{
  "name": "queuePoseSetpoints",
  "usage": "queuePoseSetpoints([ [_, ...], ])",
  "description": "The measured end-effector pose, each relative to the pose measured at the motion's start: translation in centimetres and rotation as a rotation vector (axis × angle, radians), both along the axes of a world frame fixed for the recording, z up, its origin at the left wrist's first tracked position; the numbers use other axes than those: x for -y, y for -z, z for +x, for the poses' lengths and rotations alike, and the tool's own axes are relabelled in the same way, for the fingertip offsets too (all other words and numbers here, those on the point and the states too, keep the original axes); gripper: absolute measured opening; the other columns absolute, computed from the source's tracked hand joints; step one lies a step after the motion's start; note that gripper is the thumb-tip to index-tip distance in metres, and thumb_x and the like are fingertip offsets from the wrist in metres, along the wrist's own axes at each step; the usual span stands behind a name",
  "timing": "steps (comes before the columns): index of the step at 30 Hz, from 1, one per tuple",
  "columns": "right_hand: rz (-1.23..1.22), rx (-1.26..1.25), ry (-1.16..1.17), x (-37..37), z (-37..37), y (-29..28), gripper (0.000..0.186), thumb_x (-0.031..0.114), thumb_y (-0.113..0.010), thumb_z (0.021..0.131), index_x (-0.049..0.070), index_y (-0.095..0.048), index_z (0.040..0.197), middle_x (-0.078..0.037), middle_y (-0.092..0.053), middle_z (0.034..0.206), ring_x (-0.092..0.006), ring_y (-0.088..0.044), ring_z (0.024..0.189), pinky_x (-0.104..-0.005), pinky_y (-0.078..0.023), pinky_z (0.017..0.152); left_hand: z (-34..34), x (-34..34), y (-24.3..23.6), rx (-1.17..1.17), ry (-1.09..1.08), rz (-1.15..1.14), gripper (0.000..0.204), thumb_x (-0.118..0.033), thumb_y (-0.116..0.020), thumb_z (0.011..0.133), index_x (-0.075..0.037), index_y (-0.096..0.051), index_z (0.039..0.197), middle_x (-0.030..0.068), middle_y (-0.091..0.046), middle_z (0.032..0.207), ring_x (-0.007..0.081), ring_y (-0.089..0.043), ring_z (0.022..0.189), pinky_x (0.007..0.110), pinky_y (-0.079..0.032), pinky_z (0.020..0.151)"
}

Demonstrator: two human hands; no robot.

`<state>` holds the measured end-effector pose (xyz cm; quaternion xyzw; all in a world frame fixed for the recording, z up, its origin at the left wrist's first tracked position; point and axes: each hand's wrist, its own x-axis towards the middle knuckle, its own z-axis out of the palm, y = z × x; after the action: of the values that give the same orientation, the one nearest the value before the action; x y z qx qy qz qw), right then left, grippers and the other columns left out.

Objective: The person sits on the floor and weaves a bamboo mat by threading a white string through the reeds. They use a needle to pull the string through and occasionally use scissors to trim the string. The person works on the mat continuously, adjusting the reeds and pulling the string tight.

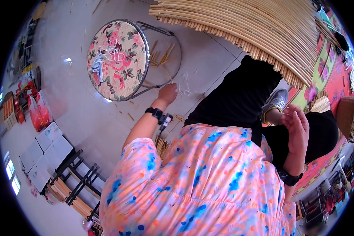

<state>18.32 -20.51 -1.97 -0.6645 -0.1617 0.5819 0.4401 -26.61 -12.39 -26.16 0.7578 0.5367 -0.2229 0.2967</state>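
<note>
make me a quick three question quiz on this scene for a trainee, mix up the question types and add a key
1. Short answer: Which of the person's hands is nearer the round flowered stool?
2. True or false: The loose white string lies on top of the stool's seat.
3. Fill in the blank: The pale mat is made of many thin ____ laid side by side.

Key:
1. The left hand.
2. True.
3. Sticks.
</note>
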Motion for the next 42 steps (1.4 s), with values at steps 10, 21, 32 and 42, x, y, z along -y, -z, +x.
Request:
queuePoseSetpoints([
  [10, -0.028, 0.033, 0.001, -1.0, -0.4, -0.3, 0.025, 0.016, -0.048, 0.094, 0.001, -0.054, 0.113, -0.006, -0.062, 0.094, -0.0105, -0.061, 0.08, -0.0215, -0.047, 0.072, 4.2, 3.4, 6.9, 0.135, 0.008, 0.115, 0.019, -0.021, -0.043, 0.086, -0.006, -0.055, 0.087, 0.0164, -0.062, 0.08, 0.035, -0.062, 0.075, 0.047, -0.048, 0.066],
  [21, -0.016, -0.001, 0.03, -1.4, -0.4, 0.1, 0.023, 0.016, -0.049, 0.093, 0.001, -0.055, 0.11, -0.005, -0.062, 0.092, -0.0097, -0.06, 0.078, -0.0202, -0.048, 0.07, 2.3, -3.5, -3.7, 0.054, -0.474, 0.345, 0.051, -0.007, -0.059, 0.077, -0.012, -0.044, 0.126, 0.0259, -0.028, 0.134, 0.044, -0.055, 0.095, 0.046, -0.047, 0.08],
  [32, -0.062, 0.057, 0.052, -1.5, 0.3, -0.1, 0.022, 0.016, -0.05, 0.093, 0.001, -0.055, 0.109, -0.005, -0.062, 0.091, -0.0097, -0.06, 0.077, -0.02, -0.047, 0.069, 3.0, -12.1, 5.7, 0.139, -0.506, 0.514, 0.048, -0.024, -0.06, 0.077, -0.006, -0.048, 0.12, 0.0258, -0.046, 0.121, 0.0408, -0.041, 0.117, 0.048, -0.035, 0.097],
  [42, -0.054, 0.015, 0.042, -1.8, 0.3, 0.1, 0.023, 0.016, -0.049, 0.093, 0.001, -0.054, 0.111, -0.005, -0.062, 0.092, -0.0098, -0.06, 0.076, -0.0202, -0.048, 0.069, 3.6, -16.4, 8.5, 0.083, -0.546, 0.411, 0.045, -0.023, -0.059, 0.076, -0.005, -0.053, 0.117, 0.0214, -0.047, 0.122, 0.0363, -0.042, 0.114, 0.045, -0.032, 0.097],
])
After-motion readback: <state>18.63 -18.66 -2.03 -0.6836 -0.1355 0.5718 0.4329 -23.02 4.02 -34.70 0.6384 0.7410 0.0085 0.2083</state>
